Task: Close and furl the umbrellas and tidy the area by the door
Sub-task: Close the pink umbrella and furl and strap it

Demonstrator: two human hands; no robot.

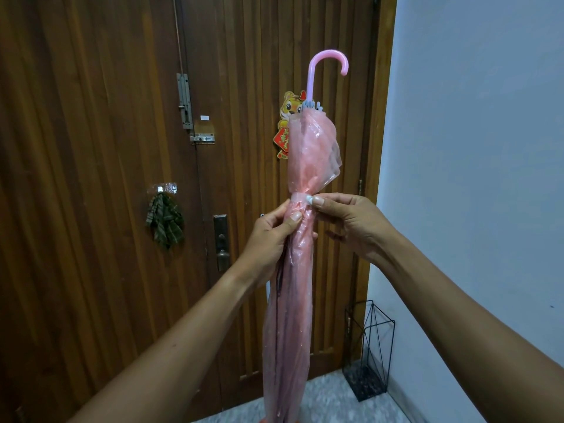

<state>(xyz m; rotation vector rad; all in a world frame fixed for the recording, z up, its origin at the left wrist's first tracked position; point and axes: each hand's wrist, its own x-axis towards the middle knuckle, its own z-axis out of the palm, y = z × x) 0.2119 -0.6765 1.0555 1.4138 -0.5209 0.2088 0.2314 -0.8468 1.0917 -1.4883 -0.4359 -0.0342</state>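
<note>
1. Umbrella point(290, 300): thin, translucent pink plastic canopy, creased and glossy, furled into a long narrow roll. The top of the canopy flares loosely above a pale strap point(297, 198) wound round it.
2. Handle point(323, 58): smooth pink plastic, hooked like a cane, with the hook opening downward to the right.
3. Left hand point(268, 239): fingers curled round the furled canopy just below the strap, thumb pressed on the front.
4. Right hand point(351, 221): thumb and forefinger pinch the end of the strap; the two hands sit close together.
5. Surroundings: a ribbed dark wooden door point(91, 148) stands behind, bearing a metal bolt point(184, 100), a lock plate point(221, 242), a tiger sticker point(290, 106) partly hidden by the umbrella, and a hanging green plaid cloth point(164, 221). A black wire stand point(372, 346) sits on the speckled floor point(329, 398) beside the pale wall point(473, 148).
6. Orientation: the long axis is near vertical, in front of the door, with the handle uppermost. The lower end is cut off by the bottom edge of the view.
</note>
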